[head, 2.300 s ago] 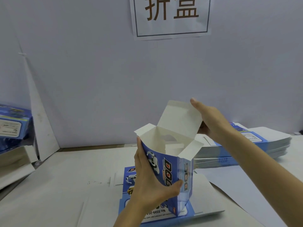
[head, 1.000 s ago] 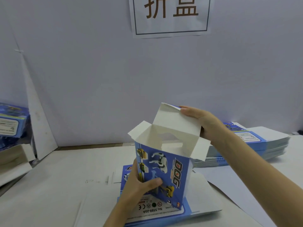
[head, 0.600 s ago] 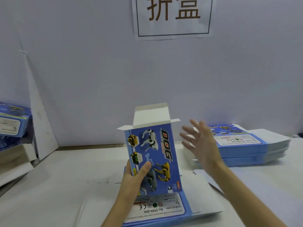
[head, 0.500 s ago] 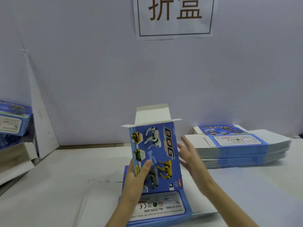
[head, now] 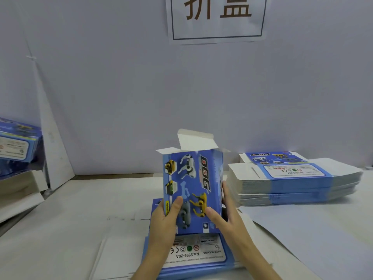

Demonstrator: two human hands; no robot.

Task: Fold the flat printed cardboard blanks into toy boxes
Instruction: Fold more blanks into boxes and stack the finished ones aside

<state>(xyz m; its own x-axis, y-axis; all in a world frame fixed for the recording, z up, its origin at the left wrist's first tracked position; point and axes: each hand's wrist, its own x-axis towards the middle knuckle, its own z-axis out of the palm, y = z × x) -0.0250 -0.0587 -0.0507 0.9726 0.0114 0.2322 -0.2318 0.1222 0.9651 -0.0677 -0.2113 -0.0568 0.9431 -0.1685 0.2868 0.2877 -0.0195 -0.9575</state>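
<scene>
The half-made box (head: 192, 190) stands tall in the middle, over a small pile of flat blanks (head: 193, 257) on the desk (head: 70, 219); I cannot tell if it touches them. The left hand (head: 163, 225) grips the left edge with its thumb on the front; the right hand (head: 226, 217) grips the right edge, thumb in front and fingers (head: 225, 194) up the side; so both hands hold the box. The white top flap (head: 196, 140) sticks up, so the top is not shut yet; the bottom is hidden.

The card looks thin; a hard squeeze could dent the sides. If the bottom is not tucked in well, it may pop open. A crooked push on the top flap could bend or rip it. The big pile of blanks (head: 292, 178) sits near the right hand; a wide swing could knock sheets off.
</scene>
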